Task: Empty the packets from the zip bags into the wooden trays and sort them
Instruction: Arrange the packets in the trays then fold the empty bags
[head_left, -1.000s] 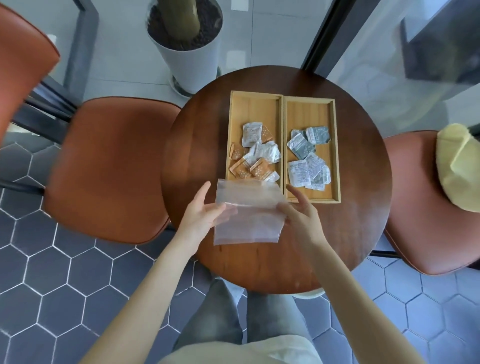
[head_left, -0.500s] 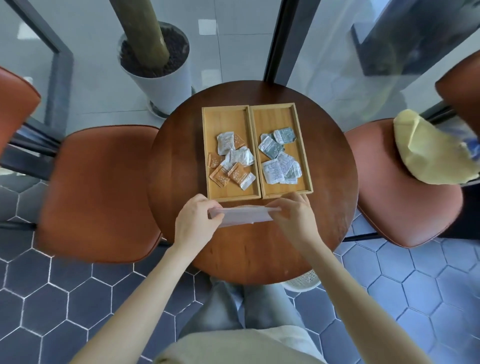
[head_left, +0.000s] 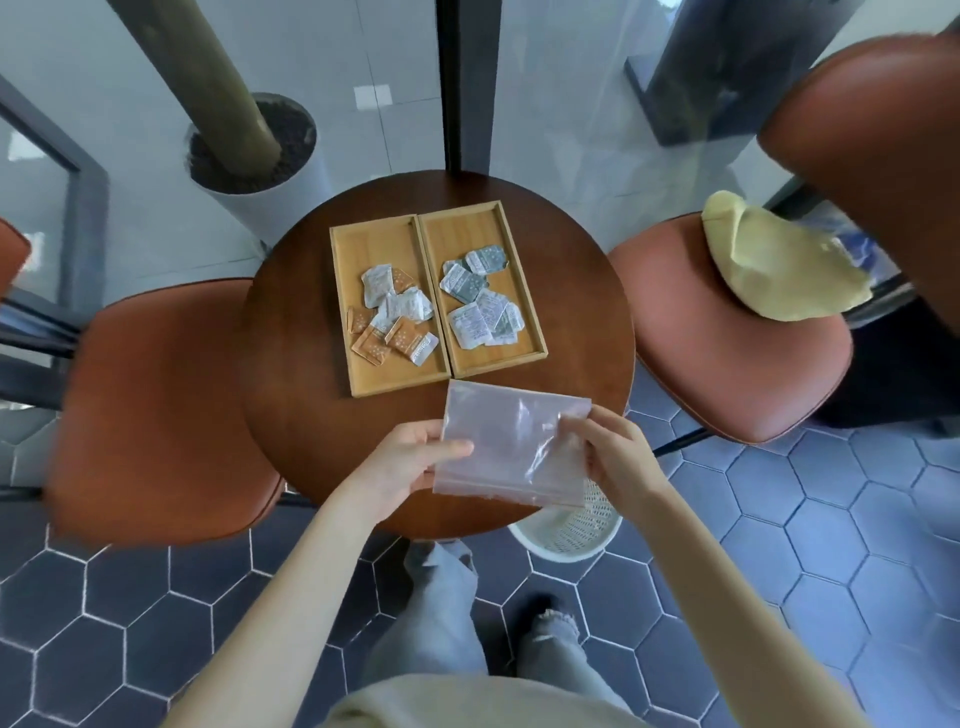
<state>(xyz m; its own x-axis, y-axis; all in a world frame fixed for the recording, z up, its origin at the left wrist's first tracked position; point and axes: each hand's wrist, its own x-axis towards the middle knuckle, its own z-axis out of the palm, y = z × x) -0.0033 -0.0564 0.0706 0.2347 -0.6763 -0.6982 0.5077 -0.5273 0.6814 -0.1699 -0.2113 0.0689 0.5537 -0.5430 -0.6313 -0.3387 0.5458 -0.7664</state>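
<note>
An empty clear zip bag (head_left: 511, 441) is held flat over the near edge of the round wooden table (head_left: 291, 364). My left hand (head_left: 410, 460) grips its left side and my right hand (head_left: 613, 457) grips its right side. Two wooden trays stand side by side beyond the bag. The left tray (head_left: 353, 244) holds orange packets (head_left: 371, 347) mixed with white packets (head_left: 402, 306). The right tray (head_left: 467, 228) holds white and grey-green packets (head_left: 475, 306).
Brown leather chairs stand left (head_left: 156, 405) and right (head_left: 727, 332) of the table; a yellow cloth (head_left: 774, 270) lies on the right one. A white mesh bin (head_left: 571, 530) sits on the floor under the table's near right edge. A potted trunk (head_left: 249, 150) stands behind.
The bag went from flat to edge-on and is now spread flat again, shifted right toward the table's near right edge. The view has pulled back and tilted down, showing the bin.
</note>
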